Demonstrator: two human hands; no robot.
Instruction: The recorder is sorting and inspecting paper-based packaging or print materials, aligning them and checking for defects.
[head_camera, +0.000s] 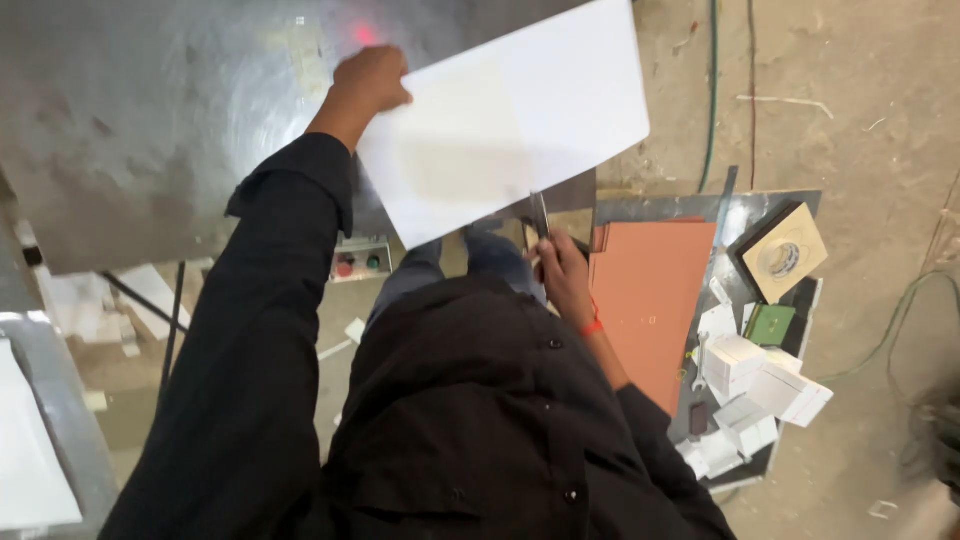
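My left hand (368, 82) grips the far left corner of a large white sheet (510, 120) and holds it over a grey metal worktable (150, 110). The sheet hangs tilted, its right half past the table edge. My right hand (560, 270) is low by my waist, shut on a thin dark tool (540, 215) like a knife, its tip pointing up toward the sheet's lower edge. A red band is on that wrist. I wear a black long-sleeved shirt.
A low metal tray (800, 200) to the right carries a stack of orange-brown sheets (650, 300), several small white boxes (750, 380), a green box (770, 324) and a tape roll on a tan board (785, 258). A box with red and green buttons (360, 262) hangs under the table. Cables run across the dusty concrete floor (860, 90).
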